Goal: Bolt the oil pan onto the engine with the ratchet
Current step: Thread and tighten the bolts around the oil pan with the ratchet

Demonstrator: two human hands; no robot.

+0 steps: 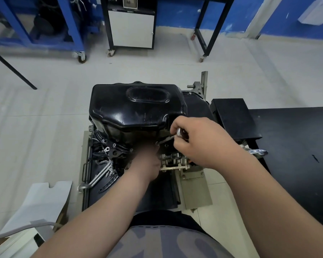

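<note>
Glossy black pressed-steel oil pan (131, 112) sits on top of the upturned grey metal engine (173, 161), which is carried on a beige metal stand (196, 194). At the pan's near right corner the right hand (199, 144) curls its fingers round the chrome ratchet (181, 134), whose thin shaft slants down-left to the flange. Against the pan's near edge lies the left hand (147, 161), blurred; whether its fingers are apart or closed cannot be told

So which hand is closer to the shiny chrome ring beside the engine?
Right. The right hand, gripping the silver ratchet, is just left of the chrome ring; the left hand lies farther left.
</note>
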